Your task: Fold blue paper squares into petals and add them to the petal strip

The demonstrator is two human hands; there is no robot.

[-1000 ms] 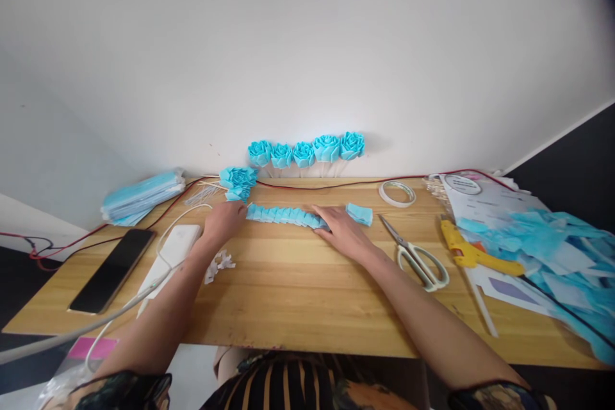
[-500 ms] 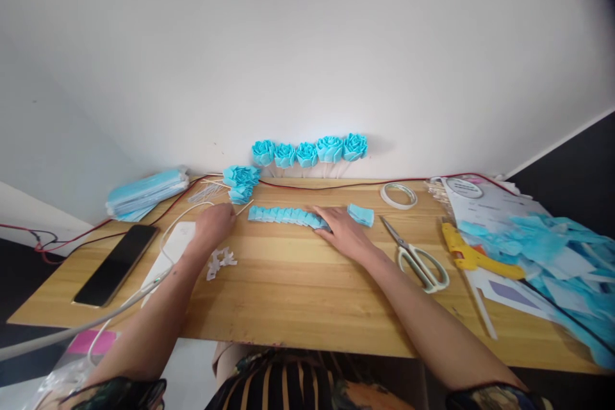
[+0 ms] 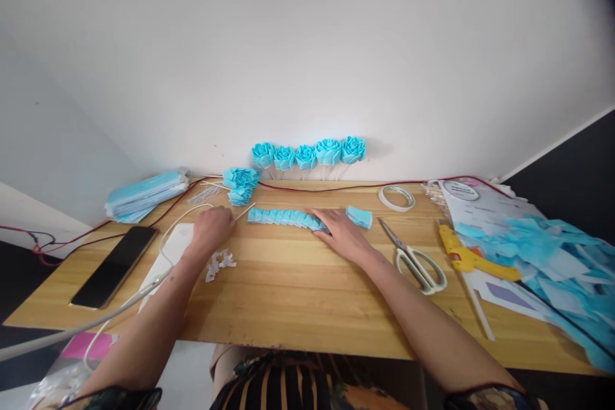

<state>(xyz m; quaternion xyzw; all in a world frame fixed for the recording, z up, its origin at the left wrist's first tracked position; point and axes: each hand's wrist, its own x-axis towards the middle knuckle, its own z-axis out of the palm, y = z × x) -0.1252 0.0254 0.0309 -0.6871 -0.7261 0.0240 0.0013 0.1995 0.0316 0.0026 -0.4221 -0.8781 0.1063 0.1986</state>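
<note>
My left hand (image 3: 215, 227) is closed around a thin wooden stick (image 3: 246, 211), whose tip points up and to the right. Right of that tip lies a row of overlapping folded light-blue pieces (image 3: 278, 216) on the table. At the row's right end my right hand (image 3: 339, 230) rests with fingers stretched out, covering the last pieces. Just beyond its fingers is a small stack of blue folded pieces (image 3: 360, 217). Blue fabric-like flowers (image 3: 241, 177) lie behind my left hand, and scraps of white paper (image 3: 220, 262) lie in front of it.
Several blue flowers on stems (image 3: 305, 157) lean on the wall. At right are a tape roll (image 3: 396, 207), scissors (image 3: 425, 275), a yellow glue gun (image 3: 464, 256) and a heap of blue sheets (image 3: 562, 269). A phone (image 3: 114, 267), blue masks (image 3: 147, 195) and a white cable (image 3: 161, 281) are at left.
Both hands have hardly moved; the stick is still in my left hand and my right hand stays on the row. The view has shifted slightly.
</note>
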